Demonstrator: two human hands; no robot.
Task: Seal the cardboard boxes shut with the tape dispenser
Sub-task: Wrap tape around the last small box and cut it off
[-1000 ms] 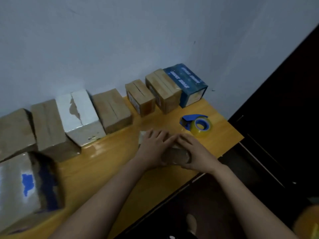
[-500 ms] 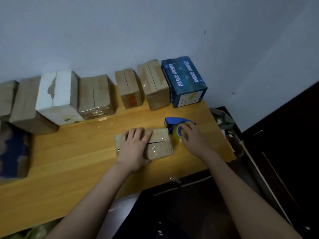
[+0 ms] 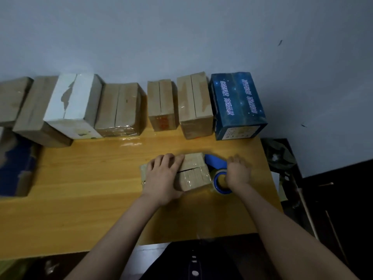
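Head view, one small cardboard box (image 3: pixel 192 177) on counter (image 3: pixel 90 188), left hand (image 3: pixel 163 178) pressing flat on it, right hand (image 3: pixel 238 174) gripping one blue tape dispenser (image 3: pixel 216 161), seven boxes (image 3: pixel 125 106) along wall (image 3: pixel 181 37).

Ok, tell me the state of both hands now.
Left hand: open, fingers flat, pressing on the small cardboard box.
Right hand: closed round the blue tape dispenser beside that box.
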